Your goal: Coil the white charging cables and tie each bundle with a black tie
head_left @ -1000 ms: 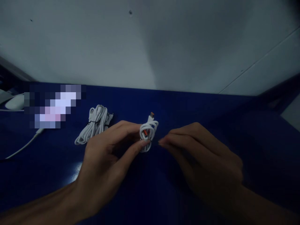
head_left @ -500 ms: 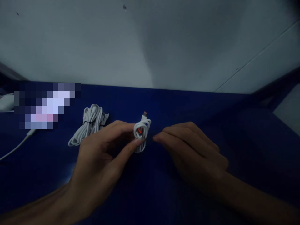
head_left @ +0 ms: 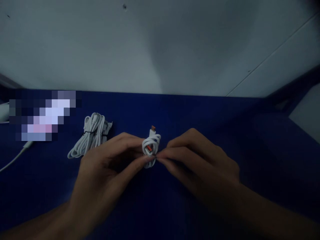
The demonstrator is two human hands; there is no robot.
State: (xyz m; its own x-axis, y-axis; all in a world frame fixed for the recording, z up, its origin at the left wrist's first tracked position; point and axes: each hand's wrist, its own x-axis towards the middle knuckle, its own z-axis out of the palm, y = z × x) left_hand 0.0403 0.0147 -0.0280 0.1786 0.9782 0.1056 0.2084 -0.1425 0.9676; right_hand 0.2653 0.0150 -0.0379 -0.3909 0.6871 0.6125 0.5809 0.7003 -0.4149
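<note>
Between the thumb and fingers of my left hand is a coiled white USB cable. One plug with an orange tip points up from the top of the coil. The other plug, with orange inside its metal end, faces me through the loops. My right hand is pinched, its fingertips at the coil's right side beside my left thumb. Whatever lies in that pinch is too small and dark to make out. Behind my left hand rests a bundle of white cables bound with a dark tie.
A blue table surface lies under everything, with a pale grey wall behind it. At the left are a blurred-out bright object, a white cable running from it, and part of a white object.
My right hand has come left, and its pinched fingertips now meet the coil where a gap was before. My left hand still holds the cable. The whole view has shifted slightly.
</note>
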